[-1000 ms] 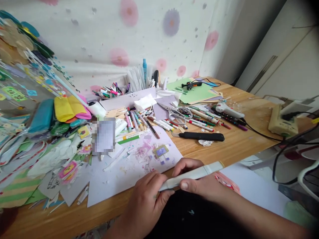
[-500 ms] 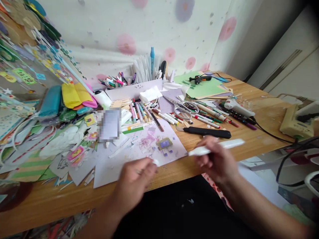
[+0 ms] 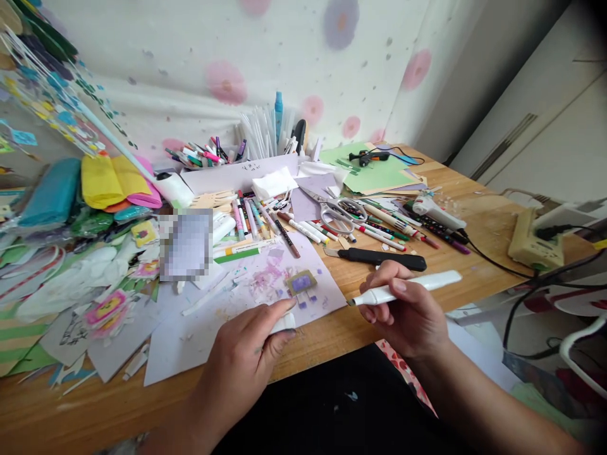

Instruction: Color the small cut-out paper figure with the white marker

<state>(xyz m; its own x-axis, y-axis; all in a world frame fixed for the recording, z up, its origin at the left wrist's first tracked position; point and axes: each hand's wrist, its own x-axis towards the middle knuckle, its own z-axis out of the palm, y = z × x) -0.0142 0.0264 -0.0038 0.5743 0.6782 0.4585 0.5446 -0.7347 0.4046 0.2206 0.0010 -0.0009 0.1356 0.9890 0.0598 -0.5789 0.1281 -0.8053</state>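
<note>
While your right hand [image 3: 412,309] has its thumb and fingers closed round the white marker [image 3: 434,280], the barrel slants just off the right-hand corner of the sheet of paper [image 3: 165,347], its dark tip [image 3: 351,302] pointing left toward that corner. Your left hand [image 3: 246,344] is at the sheet's near edge, pinching between thumb and forefinger a small white piece that looks like the cap [image 3: 283,323], though your fingers hide most of it.

You can expect the marker to be light and stiff, most likely hard plastic, and smooth enough to turn a little if you hold it slackly. Your best hold is probably on the front of the barrel, behind the narrowing, with the back end free; keep your fingers clear of the tip, which is likely the delicate part and may leave colour on your skin. The cap should be just as hard but small enough to slip, so a pinch on its sides suits it.

On the sheet, near its right-hand corner, lies a little card figure [image 3: 303,282] that looks thin and easily nudged, so you would do best to touch only its edges. Beyond the sheet's right side you have the knife [image 3: 379,258], and past its far edge the scissors [image 3: 339,215]
</note>
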